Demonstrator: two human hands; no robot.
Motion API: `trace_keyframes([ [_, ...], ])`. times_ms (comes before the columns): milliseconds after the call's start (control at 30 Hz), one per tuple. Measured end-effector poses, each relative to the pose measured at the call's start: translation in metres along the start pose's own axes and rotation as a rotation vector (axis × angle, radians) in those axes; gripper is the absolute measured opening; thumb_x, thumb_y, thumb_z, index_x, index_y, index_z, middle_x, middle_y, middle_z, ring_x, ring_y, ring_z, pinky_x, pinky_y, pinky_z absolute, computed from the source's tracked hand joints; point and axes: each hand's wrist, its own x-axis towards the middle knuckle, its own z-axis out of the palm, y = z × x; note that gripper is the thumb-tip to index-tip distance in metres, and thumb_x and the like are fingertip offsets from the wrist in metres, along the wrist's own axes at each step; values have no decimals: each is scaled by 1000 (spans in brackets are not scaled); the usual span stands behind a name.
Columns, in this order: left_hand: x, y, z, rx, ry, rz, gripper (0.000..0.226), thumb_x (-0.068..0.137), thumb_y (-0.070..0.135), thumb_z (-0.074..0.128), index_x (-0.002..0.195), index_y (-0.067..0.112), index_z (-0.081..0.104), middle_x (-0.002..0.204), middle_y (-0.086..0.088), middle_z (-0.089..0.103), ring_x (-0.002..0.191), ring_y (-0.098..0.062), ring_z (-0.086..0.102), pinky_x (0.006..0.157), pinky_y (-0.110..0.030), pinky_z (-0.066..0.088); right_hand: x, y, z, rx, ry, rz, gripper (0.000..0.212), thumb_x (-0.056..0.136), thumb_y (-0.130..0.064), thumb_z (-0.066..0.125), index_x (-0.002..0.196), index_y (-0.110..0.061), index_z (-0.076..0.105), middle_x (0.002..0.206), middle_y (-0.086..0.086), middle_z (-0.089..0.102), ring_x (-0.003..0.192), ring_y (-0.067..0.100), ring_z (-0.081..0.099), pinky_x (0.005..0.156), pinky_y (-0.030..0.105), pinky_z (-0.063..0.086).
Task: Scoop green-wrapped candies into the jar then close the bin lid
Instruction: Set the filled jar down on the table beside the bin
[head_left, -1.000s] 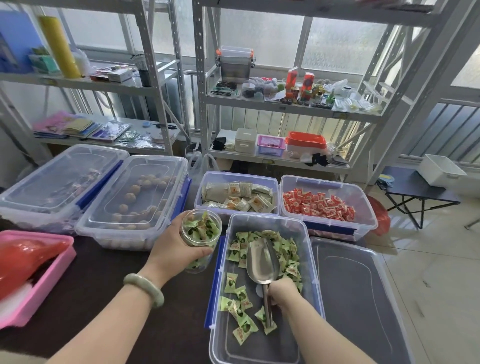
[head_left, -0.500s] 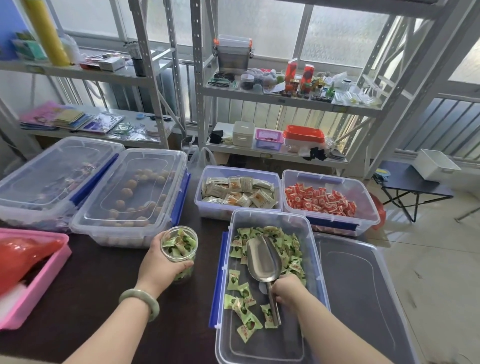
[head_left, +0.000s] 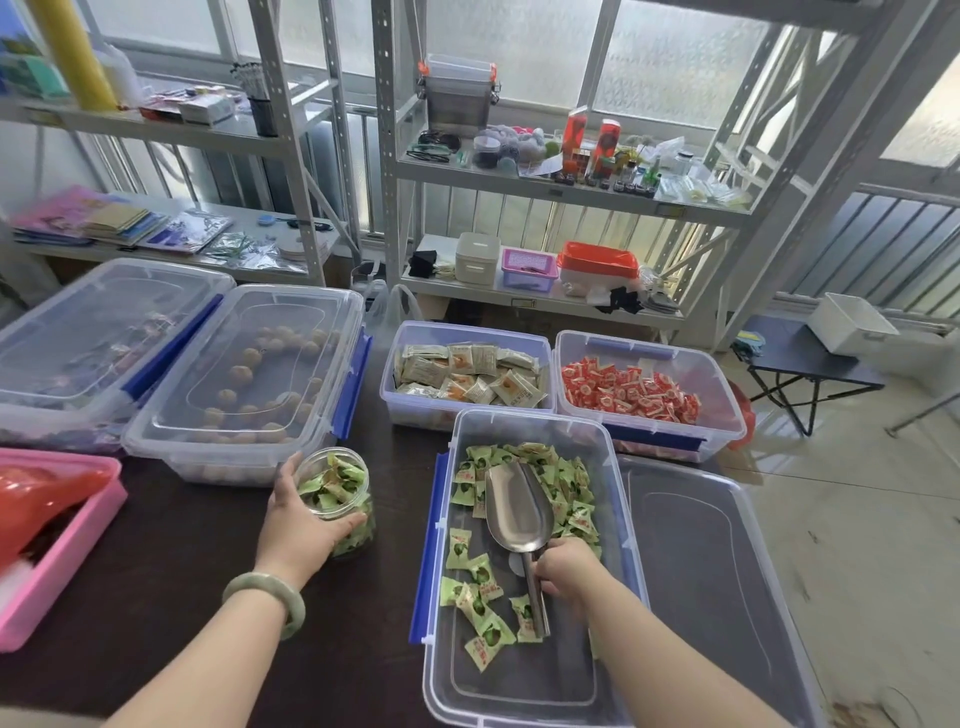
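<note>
A clear plastic jar (head_left: 337, 499) full of green-wrapped candies stands upright on the dark table, and my left hand (head_left: 298, 530) is wrapped around its near side. To its right sits an open clear bin (head_left: 602, 447) with blue latches, holding loose green-wrapped candies (head_left: 566, 488). An empty metal scoop (head_left: 517, 512) lies inside that bin, bowl pointing away from me. My right hand (head_left: 563, 569) grips the scoop's handle. The bin's clear lid (head_left: 701, 571) lies flat to the right of the bin.
Behind stand open bins of beige packets (head_left: 467, 371) and red-wrapped candies (head_left: 628, 389). Two lidded clear bins (head_left: 249, 374) sit at the left, with a pink tray (head_left: 62, 545) at the near left. Metal shelving stands behind the table; a small black folding table (head_left: 810, 364) is on the floor at right.
My left hand carried the jar down and left from above the bin's edge and set it on the table. The scoop has stayed low in the bin.
</note>
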Motion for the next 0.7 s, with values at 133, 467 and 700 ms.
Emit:
trace_keyframes([
  [133, -4, 7, -4, 24, -18, 7, 118, 54, 20, 90, 144, 35, 16, 142, -20, 32, 128, -33, 41, 110, -40, 30, -1, 2, 0, 35, -9, 4, 21, 83, 12, 51, 100, 7, 62, 91, 19, 62, 97, 31, 59, 88, 37, 50],
  [467, -14, 39, -2, 95, 250, 193, 75, 70, 27, 79, 132, 21, 38, 148, -16, 19, 138, -34, 17, 109, -51, 28, -18, -5, -17, -40, 30, -60, 55, 86, 10, 51, 139, 4, 38, 126, 23, 55, 109, 31, 55, 90, 35, 48],
  [700, -27, 96, 31, 42, 216, 445, 40, 84, 10, 64, 122, 5, 52, 138, -19, 38, 132, -30, 33, 106, -33, 25, -32, -9, -42, -80, 42, -255, 67, 84, 1, 57, 146, -15, 34, 115, 12, 60, 78, 19, 57, 55, 20, 44],
])
